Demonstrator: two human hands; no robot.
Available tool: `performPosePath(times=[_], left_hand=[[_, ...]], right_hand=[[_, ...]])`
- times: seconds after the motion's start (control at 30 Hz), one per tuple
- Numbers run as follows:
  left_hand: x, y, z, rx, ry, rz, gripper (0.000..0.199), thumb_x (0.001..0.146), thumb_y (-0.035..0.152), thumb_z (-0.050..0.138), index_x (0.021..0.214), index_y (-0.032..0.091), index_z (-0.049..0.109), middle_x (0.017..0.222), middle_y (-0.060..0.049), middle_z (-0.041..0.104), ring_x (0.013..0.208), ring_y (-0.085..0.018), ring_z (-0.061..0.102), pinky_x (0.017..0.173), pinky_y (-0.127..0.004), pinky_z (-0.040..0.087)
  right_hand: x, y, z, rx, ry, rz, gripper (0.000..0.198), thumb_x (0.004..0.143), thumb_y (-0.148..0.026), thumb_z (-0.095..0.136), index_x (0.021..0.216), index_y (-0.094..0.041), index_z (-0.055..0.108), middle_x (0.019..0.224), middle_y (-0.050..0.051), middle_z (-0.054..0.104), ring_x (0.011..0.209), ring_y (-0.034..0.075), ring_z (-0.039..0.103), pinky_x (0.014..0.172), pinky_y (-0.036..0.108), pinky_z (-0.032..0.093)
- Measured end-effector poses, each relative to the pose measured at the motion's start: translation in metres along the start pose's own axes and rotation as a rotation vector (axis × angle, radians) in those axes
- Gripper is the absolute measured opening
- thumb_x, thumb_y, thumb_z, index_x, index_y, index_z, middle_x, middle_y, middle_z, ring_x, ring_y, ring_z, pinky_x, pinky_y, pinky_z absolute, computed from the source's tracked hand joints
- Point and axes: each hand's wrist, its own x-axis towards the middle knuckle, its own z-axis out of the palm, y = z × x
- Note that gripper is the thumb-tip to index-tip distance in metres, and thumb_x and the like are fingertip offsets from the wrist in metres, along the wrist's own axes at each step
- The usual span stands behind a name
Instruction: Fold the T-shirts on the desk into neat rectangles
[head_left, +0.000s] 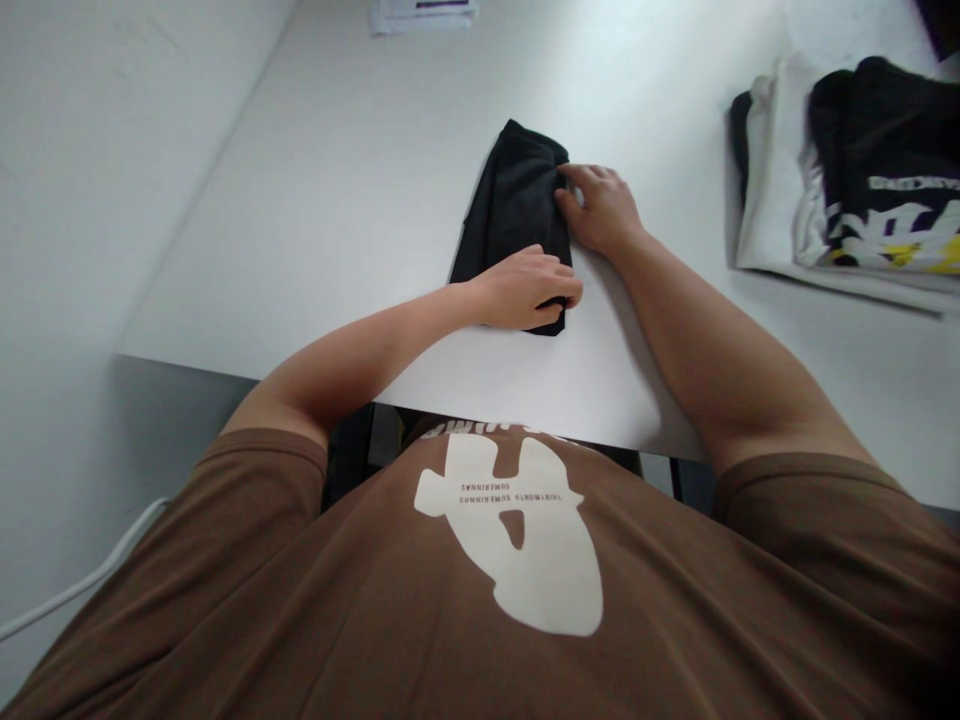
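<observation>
Black cloth (516, 205), folded, lies on desk (337, 180) at 12 o'clock from the wearer. Left hand (529, 288) curls narrowly over its 5 o'clock edge; can't tell if it's pinching or only pressing. Right hand (598, 207) at the 2 o'clock edge, thumb and finger slightly apart; grip unclear too.

Risks, my guess: uneven pull between hands skews the layers. Left wrist crosses the 6–7 o'clock end, so a sweep could drag or rumple it. Smooth-looking desk gives little hold; whole bundle may slide toward the near edge. Clothes pile (862, 150) at 3 o'clock, well apart; only a wide right-arm swing would knock it.
</observation>
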Motion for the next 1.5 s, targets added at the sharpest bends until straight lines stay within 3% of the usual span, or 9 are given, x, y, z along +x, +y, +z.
performPosePath(times=[0.27,0.7,1.1,1.5], left_hand=[[-0.0009,0.0015,-0.0012,-0.003,-0.002,-0.005,0.024,0.095,0.021,0.054,0.108,0.026,0.073,0.107,-0.006,0.077,0.105,-0.027,0.066,0.096,-0.048,0.038],[-0.0012,-0.0012,0.0029,-0.001,0.038,0.011,0.024,0.093,0.021,0.055,0.108,0.025,0.074,0.106,-0.005,0.078,0.103,-0.025,0.067,0.096,-0.046,0.037],[-0.0013,-0.001,0.0026,0.013,0.038,0.021,0.022,0.094,0.019,0.056,0.106,0.025,0.073,0.105,-0.005,0.078,0.102,-0.025,0.068,0.093,-0.045,0.037],[-0.0005,-0.0015,0.0032,0.0,0.04,0.019,0.024,0.093,0.02,0.055,0.107,0.025,0.074,0.105,-0.006,0.078,0.103,-0.027,0.068,0.094,-0.048,0.038]], right_hand=[[0.0003,0.0012,0.0004,0.042,-0.011,0.008,0.045,0.108,-0.037,0.049,0.152,-0.028,0.058,0.162,0.006,0.055,0.146,0.032,0.048,0.124,0.049,0.034],[0.0027,0.0024,0.0012,-0.035,0.013,-0.037,0.049,0.106,-0.033,0.054,0.153,-0.017,0.061,0.154,0.012,0.061,0.143,0.034,0.055,0.123,0.049,0.04],[0.0045,0.0084,0.0062,-0.003,0.037,-0.043,0.049,0.108,-0.045,0.051,0.151,-0.023,0.062,0.156,0.01,0.061,0.143,0.035,0.055,0.121,0.054,0.041],[0.0032,0.0046,0.0028,-0.047,0.012,-0.036,0.048,0.111,-0.04,0.051,0.154,-0.021,0.059,0.155,0.012,0.061,0.143,0.034,0.054,0.123,0.051,0.04]])
